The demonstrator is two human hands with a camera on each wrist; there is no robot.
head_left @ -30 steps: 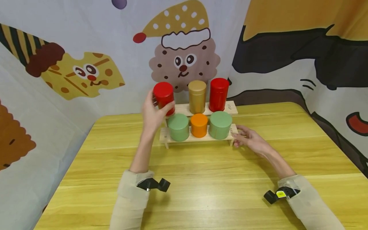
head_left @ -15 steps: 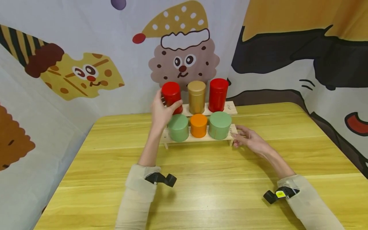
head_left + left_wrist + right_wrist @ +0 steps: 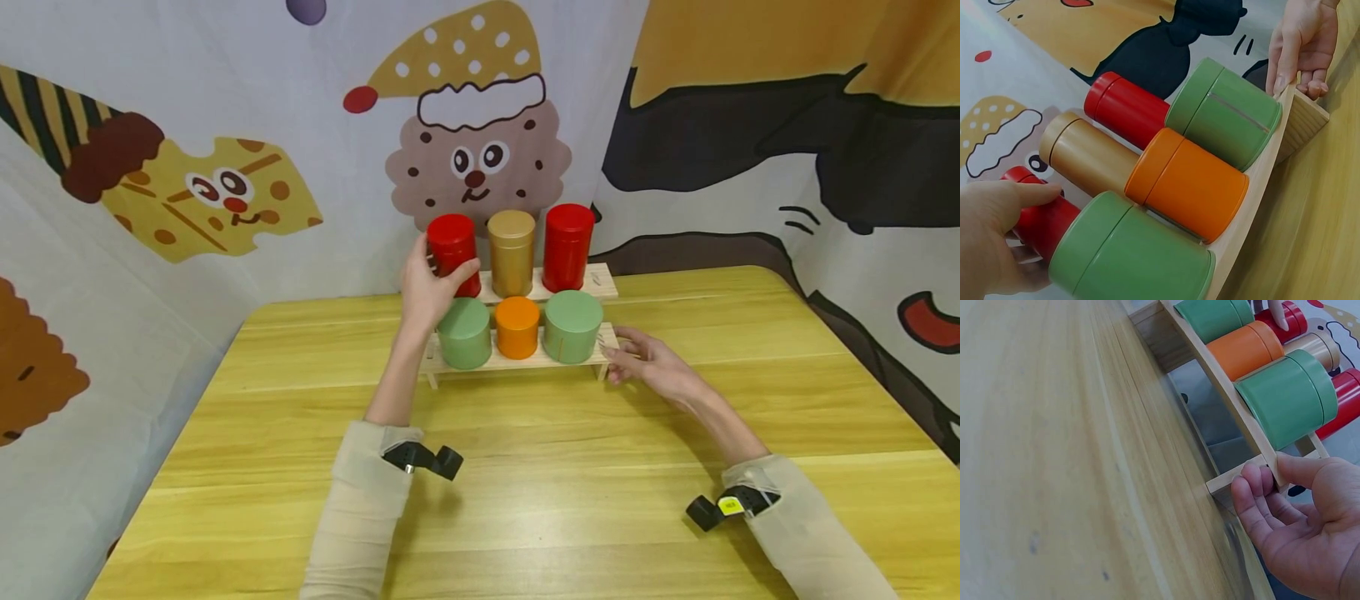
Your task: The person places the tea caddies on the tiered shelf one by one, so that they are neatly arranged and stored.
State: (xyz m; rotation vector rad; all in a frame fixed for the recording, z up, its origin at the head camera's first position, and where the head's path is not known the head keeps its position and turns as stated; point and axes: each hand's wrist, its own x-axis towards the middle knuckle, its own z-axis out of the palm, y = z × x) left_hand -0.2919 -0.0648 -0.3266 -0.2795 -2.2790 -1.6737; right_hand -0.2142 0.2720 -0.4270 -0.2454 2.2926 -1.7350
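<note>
My left hand (image 3: 426,296) grips a red canister (image 3: 452,236) at the left end of the upper tier of a two-step wooden rack (image 3: 602,281). Its thumb lies across the front of the can in the left wrist view. The can's base is partly hidden behind a green tin, so contact with the board cannot be told. On the same tier stand a gold canister (image 3: 512,254) and a second red canister (image 3: 567,248). A green tin (image 3: 464,333), an orange tin (image 3: 517,327) and another green tin (image 3: 572,327) fill the lower tier. My right hand (image 3: 1310,519) pinches the rack's lower right end.
The rack stands near the back of a wood-grain table (image 3: 525,500). Close behind it hangs a pale cloth (image 3: 337,67) printed with cartoon figures. Each sleeve carries a black wrist camera, such as the left wrist camera (image 3: 423,458).
My left hand has moved right with the red canister, bringing it closer to the gold one. In the last half second the shift is slight. The right hand has stayed at the rack's end.
</note>
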